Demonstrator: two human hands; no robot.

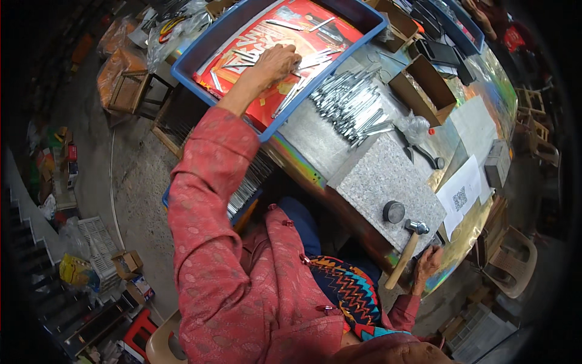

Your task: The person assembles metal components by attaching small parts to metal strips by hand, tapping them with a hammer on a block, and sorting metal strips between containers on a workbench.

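Note:
My left hand point(276, 64) reaches into a blue plastic tray point(285, 126) at the top, its fingers curled down among slim silvery metal strips point(247, 43). Whatever its fingertips grip is hidden under the hand. The strips lie loose on a red printed sheet point(262, 109) that lines the tray. Down at the table's near right edge, my right hand point(428, 262) rests with its fingers bent; what they hold, if anything, cannot be made out. Beside it a hammer point(405, 258) with a wooden handle lies with its metal head on a grey stone slab point(370, 182).
A dark round block point(393, 212) sits on the slab. Behind it spread a heap of metal rods point(351, 103), black-handled pliers point(418, 148) and an open cardboard box point(422, 88). A white paper point(459, 197) overlaps the table's right side. A wooden stool point(130, 91) stands left.

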